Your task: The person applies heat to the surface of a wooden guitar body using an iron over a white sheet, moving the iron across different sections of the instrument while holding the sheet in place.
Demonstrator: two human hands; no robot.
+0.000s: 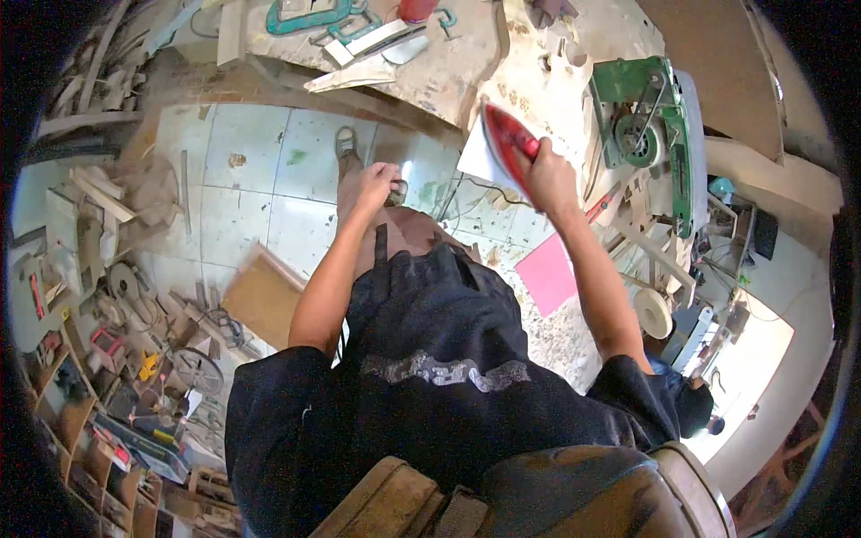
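My right hand (549, 182) is wrapped round the handle of a red clothes iron (504, 143). The iron rests on a white sheet (475, 160) that lies at the edge of a pale wooden slab (529, 85) on the workbench. A dark cord (489, 186) hangs below the iron. Away from the bench, my left hand (380, 186) is held over my lap with its fingers curled together. What it holds, if anything, is too small to make out.
Teal clamps (309, 16) and wood offcuts (354, 76) lie on the workbench (439, 76). Right of the slab stands a green belt-driven machine (639, 134). A pink sheet (547, 274) lies low at my right. Tools and scraps crowd the left, near a brown board (260, 300).
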